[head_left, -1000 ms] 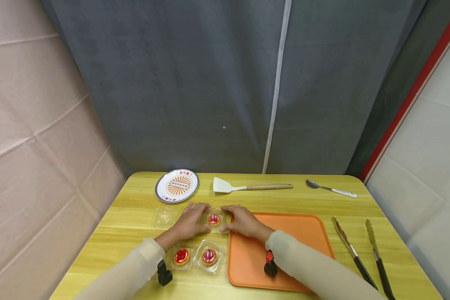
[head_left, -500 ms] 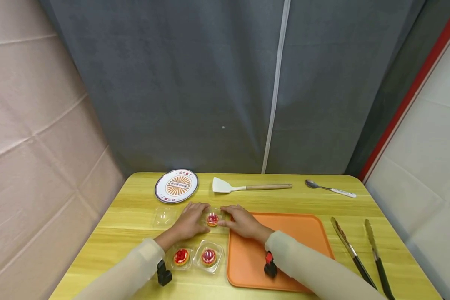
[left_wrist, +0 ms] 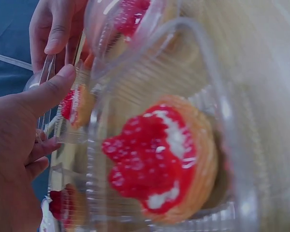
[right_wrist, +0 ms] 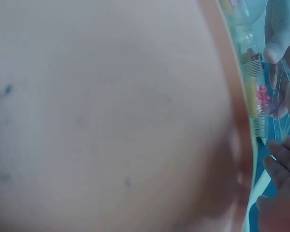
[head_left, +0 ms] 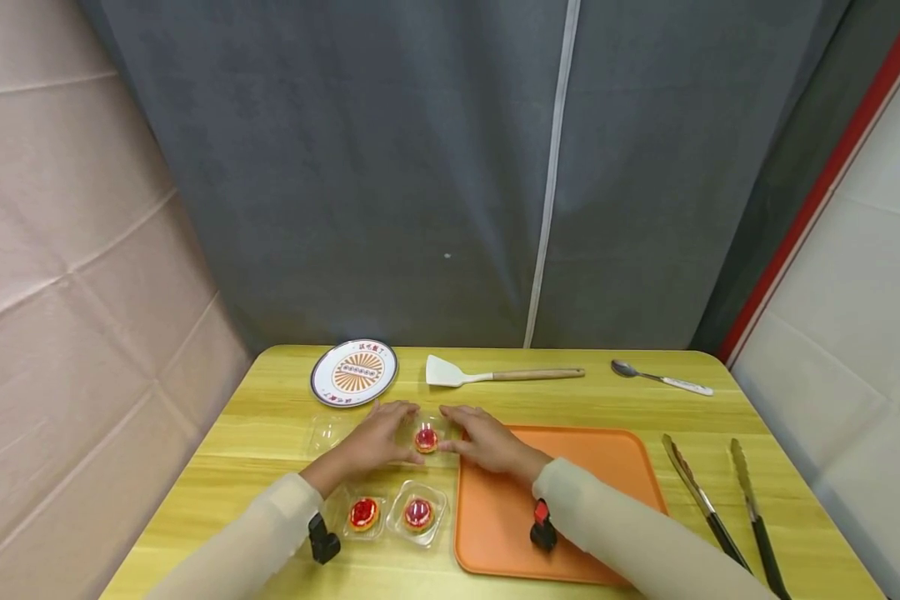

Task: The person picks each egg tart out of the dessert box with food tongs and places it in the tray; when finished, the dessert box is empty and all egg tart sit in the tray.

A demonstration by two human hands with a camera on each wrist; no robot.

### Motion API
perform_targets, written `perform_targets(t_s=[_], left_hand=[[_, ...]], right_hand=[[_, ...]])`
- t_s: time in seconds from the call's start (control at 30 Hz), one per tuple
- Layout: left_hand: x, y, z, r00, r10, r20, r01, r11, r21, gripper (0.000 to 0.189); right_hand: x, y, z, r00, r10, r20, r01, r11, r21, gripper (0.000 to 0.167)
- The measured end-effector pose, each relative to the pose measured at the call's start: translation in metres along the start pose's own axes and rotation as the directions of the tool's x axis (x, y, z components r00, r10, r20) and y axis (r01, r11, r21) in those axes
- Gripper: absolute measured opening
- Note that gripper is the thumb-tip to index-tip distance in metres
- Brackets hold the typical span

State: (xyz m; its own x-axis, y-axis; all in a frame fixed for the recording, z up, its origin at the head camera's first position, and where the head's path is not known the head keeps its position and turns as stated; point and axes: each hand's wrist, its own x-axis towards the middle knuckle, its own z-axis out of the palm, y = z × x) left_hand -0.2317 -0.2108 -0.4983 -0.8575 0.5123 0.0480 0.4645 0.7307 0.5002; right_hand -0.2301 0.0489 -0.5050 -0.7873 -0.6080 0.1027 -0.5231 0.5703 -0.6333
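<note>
Drawn slightly outward at the wrist, our left hand (head_left: pixel 371 440) has shifted, while our right hand (head_left: pixel 487 440) stays put. Both are half curled, thumbs spread from fingers, holding opposite sides of a clear lid (head_left: pixel 433 423). It lies nearly level over a tart (left_wrist: pixel 82 106) on the counter (head_left: pixel 270 433), left of the orange tray (head_left: pixel 555 500), dome pointing up, roughly square, its two axes about equal.
</note>
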Motion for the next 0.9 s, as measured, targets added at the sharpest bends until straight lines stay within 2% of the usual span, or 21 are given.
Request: perform_targets(t_s=[0.1,0.17,0.27,0.33,0.37,0.4,0.43,0.5,0.57,0.6,0.63,0.7,0.77,0.8,0.9], left_hand=[[0.002,0.003,-0.007,1.0,0.007,-0.008,-0.007,1.0,0.026,0.096],[0.003,0.008,-0.013,1.0,0.006,-0.025,-0.006,1.0,0.005,0.094],[0.003,0.018,-0.02,0.997,-0.005,-0.072,0.002,0.999,-0.045,0.092],[0.002,0.025,-0.024,0.994,0.009,-0.113,-0.016,0.998,-0.063,0.095],[0.002,0.029,-0.024,0.991,0.028,-0.132,-0.035,0.998,-0.051,0.098],[0.001,0.032,-0.024,0.987,0.058,-0.151,-0.063,0.998,-0.023,0.101],[0.001,0.035,-0.024,0.98,0.098,-0.171,-0.096,0.995,0.018,0.105],[0.001,0.04,-0.023,0.96,0.19,-0.208,-0.164,0.977,0.136,0.111],[0.002,0.043,-0.022,0.934,0.273,-0.232,-0.214,0.944,0.25,0.115],[0.002,0.044,-0.021,0.921,0.305,-0.241,-0.232,0.928,0.29,0.115],[0.003,0.045,-0.021,0.911,0.33,-0.246,-0.243,0.914,0.325,0.116],[0.005,0.047,-0.022,0.902,0.359,-0.241,-0.263,0.898,0.353,0.115],[0.009,0.049,-0.023,0.899,0.375,-0.226,-0.279,0.889,0.364,0.116],[0.011,0.051,-0.023,0.901,0.377,-0.215,-0.283,0.886,0.367,0.117],[0.015,0.057,-0.026,0.913,0.368,-0.175,-0.281,0.879,0.384,0.114]], right_hand=[[0.0,-0.006,-0.007,1.0,-0.014,-0.012,0.015,1.0,0.013,0.067],[-0.002,-0.01,-0.013,1.0,-0.013,-0.02,0.014,0.998,0.055,0.063],[-0.004,-0.017,-0.023,0.999,0.027,-0.024,-0.022,0.981,0.192,0.058],[-0.005,-0.02,-0.03,0.999,0.048,-0.003,-0.045,0.939,0.342,0.055],[-0.006,-0.021,-0.033,0.998,0.065,0.022,-0.068,0.898,0.435,0.055],[-0.007,-0.021,-0.036,0.996,0.077,0.05,-0.092,0.842,0.532,0.056],[-0.007,-0.021,-0.039,0.992,0.088,0.085,-0.122,0.777,0.618,0.057],[-0.009,-0.019,-0.044,0.982,0.099,0.16,-0.187,0.621,0.762,0.061],[-0.012,-0.016,-0.049,0.968,0.108,0.228,-0.252,0.478,0.841,0.065],[-0.013,-0.013,-0.051,0.961,0.102,0.255,-0.275,0.421,0.865,0.067],[-0.015,-0.011,-0.053,0.955,0.093,0.281,-0.295,0.378,0.878,0.068],[-0.018,-0.005,-0.057,0.944,0.058,0.325,-0.326,0.316,0.891,0.068],[-0.021,0.0,-0.061,0.93,0.014,0.367,-0.357,0.275,0.893,0.068],[-0.022,0.003,-0.062,0.922,-0.01,0.387,-0.371,0.259,0.892,0.068],[-0.026,0.008,-0.067,0.901,-0.066,0.429,-0.403,0.241,0.883,0.068]])
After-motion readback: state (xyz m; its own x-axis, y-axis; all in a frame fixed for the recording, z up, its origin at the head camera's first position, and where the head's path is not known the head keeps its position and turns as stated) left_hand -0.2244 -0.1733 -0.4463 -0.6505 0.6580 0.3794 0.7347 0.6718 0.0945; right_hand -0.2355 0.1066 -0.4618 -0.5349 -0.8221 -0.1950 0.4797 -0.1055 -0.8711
